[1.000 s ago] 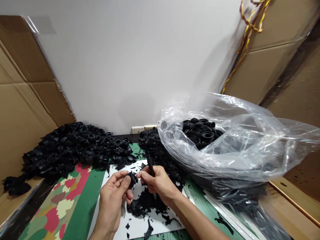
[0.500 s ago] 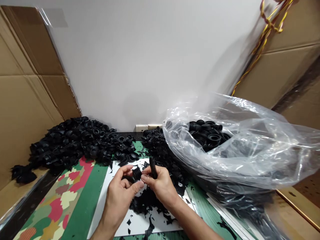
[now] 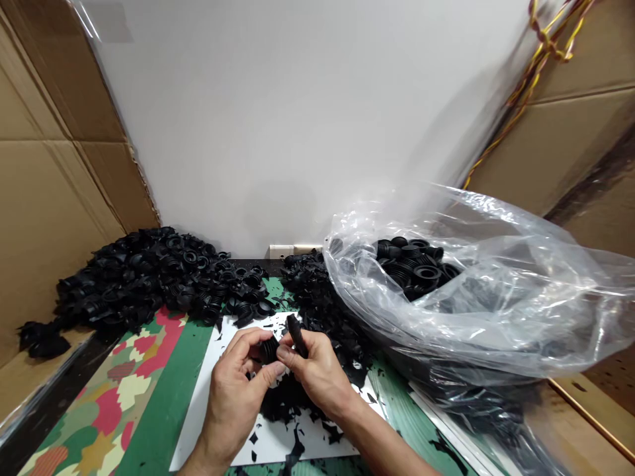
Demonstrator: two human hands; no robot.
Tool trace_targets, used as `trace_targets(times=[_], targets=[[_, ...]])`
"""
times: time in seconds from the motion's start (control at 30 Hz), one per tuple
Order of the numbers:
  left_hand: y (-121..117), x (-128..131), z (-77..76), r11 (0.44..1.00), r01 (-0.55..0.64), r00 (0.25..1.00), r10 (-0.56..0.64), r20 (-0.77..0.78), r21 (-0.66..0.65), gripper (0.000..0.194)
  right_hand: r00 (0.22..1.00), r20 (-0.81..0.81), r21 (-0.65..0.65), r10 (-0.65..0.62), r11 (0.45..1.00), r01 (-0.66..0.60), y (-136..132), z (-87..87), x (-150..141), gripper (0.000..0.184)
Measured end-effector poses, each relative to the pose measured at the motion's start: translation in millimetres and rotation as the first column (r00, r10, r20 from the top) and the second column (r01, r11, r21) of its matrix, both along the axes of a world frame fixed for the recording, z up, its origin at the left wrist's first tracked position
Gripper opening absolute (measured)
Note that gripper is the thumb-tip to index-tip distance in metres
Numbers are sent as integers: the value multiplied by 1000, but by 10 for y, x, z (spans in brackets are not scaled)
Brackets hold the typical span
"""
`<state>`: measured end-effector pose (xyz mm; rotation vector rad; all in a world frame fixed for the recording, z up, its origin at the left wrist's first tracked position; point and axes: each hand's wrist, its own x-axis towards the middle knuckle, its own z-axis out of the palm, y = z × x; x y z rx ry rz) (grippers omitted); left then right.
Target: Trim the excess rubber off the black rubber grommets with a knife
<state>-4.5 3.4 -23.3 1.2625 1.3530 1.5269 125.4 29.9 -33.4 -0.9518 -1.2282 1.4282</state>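
Observation:
My left hand (image 3: pixel 232 391) grips a black ribbed rubber bellows part (image 3: pixel 269 350) between thumb and fingers. My right hand (image 3: pixel 317 373) is closed around a slim black tool handle (image 3: pixel 297 335), and its fingertips sit against the ribbed part. Any blade on the tool is hidden by my fingers. Below my hands, a heap of black rubber trimmings (image 3: pixel 286 404) lies on a white board (image 3: pixel 198 413), with loose scraps scattered across it.
A large heap of black rubber parts (image 3: pixel 149 281) lies to the left, against cardboard sheets (image 3: pixel 54 218). To the right, a clear plastic bag (image 3: pixel 476 311) holds more parts. Beneath the board is a green camouflage-patterned mat (image 3: pixel 119 390).
My hands have drawn closer together around the ribbed part, which has turned in my left hand. The tool handle now leans further left, and the view has shifted slightly.

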Motion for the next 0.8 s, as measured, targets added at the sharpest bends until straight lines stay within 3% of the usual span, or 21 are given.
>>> trace_targets(times=[0.27, 0.8], targets=[[51, -18, -4, 970, -82, 979, 121, 164, -227, 30, 966, -253, -240, -59, 971, -4, -3, 10, -53, 35], [58, -19, 22, 948, 0, 971, 76, 225, -317, 37, 928, -355, -390, -113, 920, -37, 22, 1, -33, 41]])
